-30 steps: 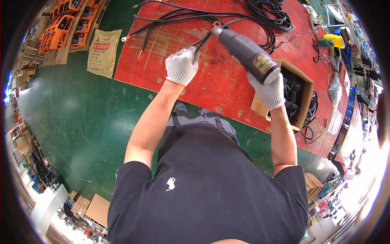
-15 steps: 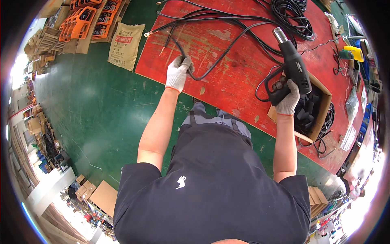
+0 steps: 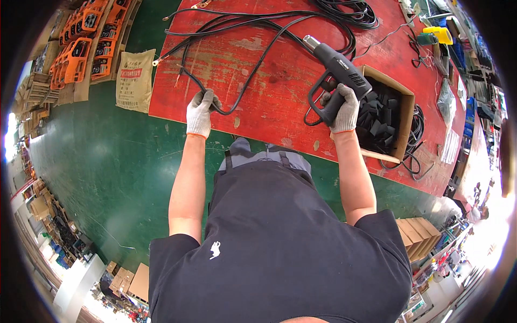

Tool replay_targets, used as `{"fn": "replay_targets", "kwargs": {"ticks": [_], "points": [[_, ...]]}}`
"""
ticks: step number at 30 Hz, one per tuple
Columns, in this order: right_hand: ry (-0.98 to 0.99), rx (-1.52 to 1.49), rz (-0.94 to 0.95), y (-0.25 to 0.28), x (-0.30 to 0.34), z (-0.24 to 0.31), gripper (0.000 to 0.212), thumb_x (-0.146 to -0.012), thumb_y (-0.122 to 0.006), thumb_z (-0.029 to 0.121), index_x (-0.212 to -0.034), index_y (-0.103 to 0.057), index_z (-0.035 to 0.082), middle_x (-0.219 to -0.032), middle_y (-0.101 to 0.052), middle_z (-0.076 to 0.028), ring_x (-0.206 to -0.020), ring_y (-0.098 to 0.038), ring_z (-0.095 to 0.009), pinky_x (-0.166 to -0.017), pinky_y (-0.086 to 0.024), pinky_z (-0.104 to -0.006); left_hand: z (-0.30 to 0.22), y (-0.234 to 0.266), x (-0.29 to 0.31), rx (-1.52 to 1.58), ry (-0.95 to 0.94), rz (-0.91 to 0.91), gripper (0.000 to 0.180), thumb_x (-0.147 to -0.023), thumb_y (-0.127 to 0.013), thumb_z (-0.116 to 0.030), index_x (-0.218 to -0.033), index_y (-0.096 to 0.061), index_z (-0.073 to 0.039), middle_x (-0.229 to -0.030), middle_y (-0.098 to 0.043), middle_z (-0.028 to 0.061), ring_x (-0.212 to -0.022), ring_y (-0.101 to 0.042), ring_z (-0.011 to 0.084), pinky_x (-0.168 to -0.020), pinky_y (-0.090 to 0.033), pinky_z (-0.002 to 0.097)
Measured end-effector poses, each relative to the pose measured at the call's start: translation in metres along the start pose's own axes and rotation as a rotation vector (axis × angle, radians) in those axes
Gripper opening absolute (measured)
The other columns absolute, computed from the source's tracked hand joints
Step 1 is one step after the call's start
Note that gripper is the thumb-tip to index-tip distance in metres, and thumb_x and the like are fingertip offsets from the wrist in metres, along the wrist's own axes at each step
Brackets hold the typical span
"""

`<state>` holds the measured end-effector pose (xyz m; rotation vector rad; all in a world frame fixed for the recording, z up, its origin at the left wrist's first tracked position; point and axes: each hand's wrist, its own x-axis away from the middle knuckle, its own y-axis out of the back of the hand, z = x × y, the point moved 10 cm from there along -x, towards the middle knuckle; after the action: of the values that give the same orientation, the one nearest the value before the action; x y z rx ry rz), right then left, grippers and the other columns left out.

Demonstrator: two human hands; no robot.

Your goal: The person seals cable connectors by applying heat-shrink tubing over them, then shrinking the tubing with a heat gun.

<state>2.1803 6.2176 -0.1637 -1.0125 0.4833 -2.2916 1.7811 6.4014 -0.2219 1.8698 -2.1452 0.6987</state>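
My left hand [image 3: 201, 114], in a white knit glove, is closed around a black cable [image 3: 249, 84] at the near left of the red table [image 3: 269, 116]. One end of that cable sticks out past my fingers toward bare copper-coloured tips. My right hand [image 3: 344, 109], gloved too, grips the handle of a black heat gun [image 3: 340, 75]. Its metal nozzle [image 3: 311, 43] points to the far left, above the table. Beside the heat gun stands an open cardboard box [image 3: 407, 116] with many short black sleeve pieces [image 3: 378, 116] inside.
More black cable lies coiled [image 3: 358, 13] at the far side, with ring terminals [image 3: 156, 62] at the left edge. A yellow and green tool [image 3: 439, 35] is at the far right. On the green floor [image 3: 107, 151] are a printed sack [image 3: 134, 81] and orange cases [image 3: 72, 62].
The heat gun in my right hand has come left, closer to my left hand, and no longer overlaps the box's far part. My left hand still grips the cable. The whole view has shifted.
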Motion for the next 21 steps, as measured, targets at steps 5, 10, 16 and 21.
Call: {"fn": "replay_targets", "kwargs": {"ticks": [5, 10, 16, 21], "points": [[-0.097, 0.058, -0.026, 0.011, -0.003, -0.020, 0.017, -0.093, -0.068, 0.016, -0.107, -0.067, 0.006, -0.087, -0.067, -0.009, -0.075, -0.069, -0.027, -0.074, -0.061, -0.0423, -0.004, -0.006, 0.001, -0.025, -0.035, 0.043, 0.024, -0.103, -0.069, -0.020, -0.115, -0.068, 0.002, -0.087, -0.070, 0.0065, -0.077, -0.068, 0.0164, -0.072, -0.054, 0.0310], [0.089, 0.308, -0.073, 0.015, -0.002, -0.007, 0.018, -0.086, -0.069, 0.010, -0.102, -0.067, 0.004, -0.078, -0.064, -0.008, -0.068, -0.065, -0.021, -0.064, -0.055, -0.0364, 0.002, -0.011, 0.001, 0.033, -0.002, 0.043, 0.026, -0.102, -0.071, -0.023, -0.112, -0.068, 0.002, -0.088, -0.070, 0.0062, -0.076, -0.067, 0.0155, -0.073, -0.054, 0.0309], [0.124, 0.461, -0.010, -0.001, -0.001, -0.013, 0.016, -0.086, -0.069, 0.011, -0.099, -0.066, 0.001, -0.077, -0.064, -0.009, -0.066, -0.064, -0.021, -0.062, -0.054, -0.0351, -0.001, -0.008, 0.006, 0.046, 0.031, 0.013, 0.026, -0.103, -0.070, -0.023, -0.109, -0.068, 0.002, -0.087, -0.069, 0.0053, -0.076, -0.067, 0.0157, -0.074, -0.054, 0.0311], [0.137, 0.420, -0.098, -0.002, 0.007, -0.015, 0.018, -0.088, -0.070, 0.015, -0.098, -0.066, 0.001, -0.074, -0.063, -0.009, -0.062, -0.062, -0.020, -0.061, -0.054, -0.0337, -0.003, -0.015, 0.007, 0.022, 0.032, 0.047, 0.025, -0.103, -0.069, -0.023, -0.108, -0.067, 0.001, -0.087, -0.069, 0.0049, -0.075, -0.066, 0.0150, -0.073, -0.052, 0.0310]]}}
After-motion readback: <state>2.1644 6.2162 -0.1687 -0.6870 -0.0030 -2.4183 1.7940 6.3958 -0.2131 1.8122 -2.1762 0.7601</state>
